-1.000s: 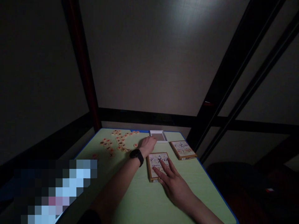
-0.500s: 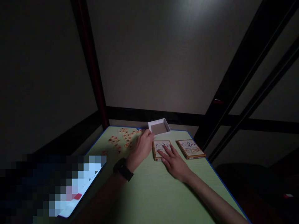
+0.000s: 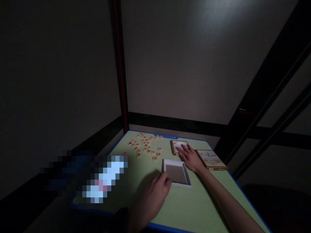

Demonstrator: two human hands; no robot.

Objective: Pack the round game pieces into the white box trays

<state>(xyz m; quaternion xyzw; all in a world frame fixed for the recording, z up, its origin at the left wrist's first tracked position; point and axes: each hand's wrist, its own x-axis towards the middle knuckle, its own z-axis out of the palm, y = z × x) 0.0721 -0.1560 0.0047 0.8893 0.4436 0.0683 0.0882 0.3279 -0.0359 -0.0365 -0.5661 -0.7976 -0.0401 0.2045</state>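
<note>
My left hand (image 3: 154, 197) pinches the near left corner of a shallow white open box (image 3: 177, 173), whose brown inside shows nothing in it. My right hand (image 3: 190, 157) lies with fingers spread on a printed orange-edged box (image 3: 179, 147) near the table's far side. A second printed box (image 3: 212, 159) rests just right of that hand, by the table's right edge. Several small round pieces with red and dark marks (image 3: 145, 144) are scattered over the far left of the table.
The green table (image 3: 136, 174) has a blue rim. A bright, pixelated flat object (image 3: 109, 174) is at its left side. Walls with dark beams stand behind the table and on the left.
My left hand has drawn the white box from the far edge toward me. The box under my right hand now sits farther back and right in view; the camera view has also shifted.
</note>
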